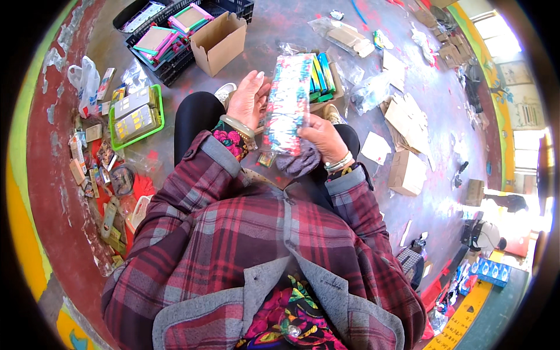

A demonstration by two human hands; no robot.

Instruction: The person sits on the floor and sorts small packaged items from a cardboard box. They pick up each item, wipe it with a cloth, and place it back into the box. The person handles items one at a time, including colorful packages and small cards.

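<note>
My right hand (pixel 326 137) grips a long, flat, clear plastic pack (pixel 286 108) by its lower right edge. Red, white and teal patterned contents show through the shiny film; their kind I cannot make out. To the left of the pack, my left hand (pixel 247 104) is raised with its fingers stretched out and holds nothing. Whether its fingertips touch the pack is hard to tell. Just beyond the pack stands a small carton (pixel 333 79) of yellow, green and blue flat packs, partly hidden. A grey-purple cloth (pixel 299 163) lies below the pack, by my lap.
At the far left, a black crate (pixel 169 73) holds colourful framed boards, with an open cardboard box (pixel 219 44) beside it. A green tray (pixel 159 119) of grey-and-yellow packs sits nearer. Flattened cardboard (pixel 408 125), a closed carton (pixel 407 173) and plastic bags (pixel 371 93) litter the right floor.
</note>
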